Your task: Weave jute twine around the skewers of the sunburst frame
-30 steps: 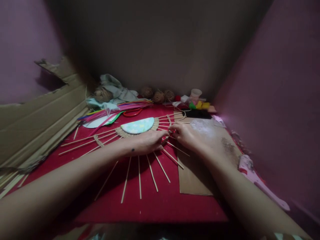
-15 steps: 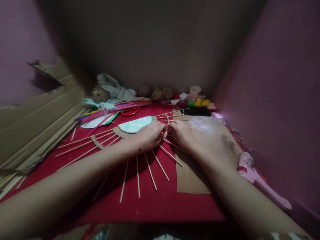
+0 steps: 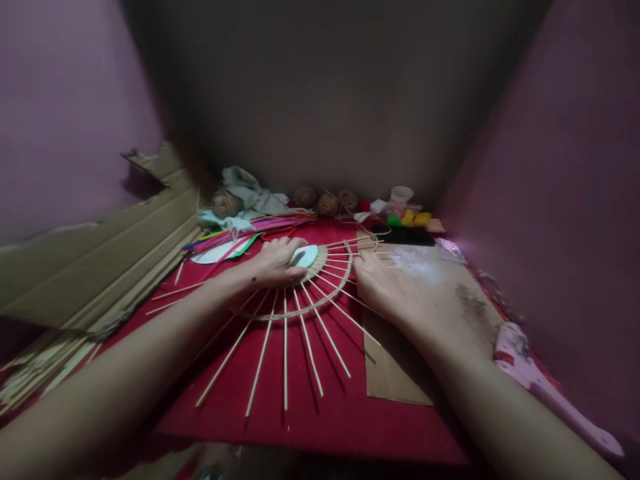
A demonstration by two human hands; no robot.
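Observation:
A half-round fan frame lies on the red cloth, its thin sticks (image 3: 285, 360) spreading out like rays. At its middle is a pale blue-green half-disc (image 3: 309, 255), bordered by a band of woven jute (image 3: 318, 267). A ring of jute twine (image 3: 327, 300) runs across the sticks farther out. My left hand (image 3: 277, 261) grips the frame at the half-disc, thumb on the near side and fingers on the far side. At the frame's right side, my right hand (image 3: 374, 280) is closed with its fingertips at the twine ring; the pinched twine is mostly hidden.
Jute balls (image 3: 328, 203), a cup (image 3: 401, 195) and coloured pipe cleaners (image 3: 260, 230) lie along the back. A cardboard sheet (image 3: 400, 373) sits under my right arm, with a pink glue gun (image 3: 540, 387) beyond. Cardboard (image 3: 100, 267) leans at left.
My left hand has moved left from the twine onto the half-disc, uncovering the lower ring. The frame is turned, and my right hand stays at its right side. The view has shifted slightly.

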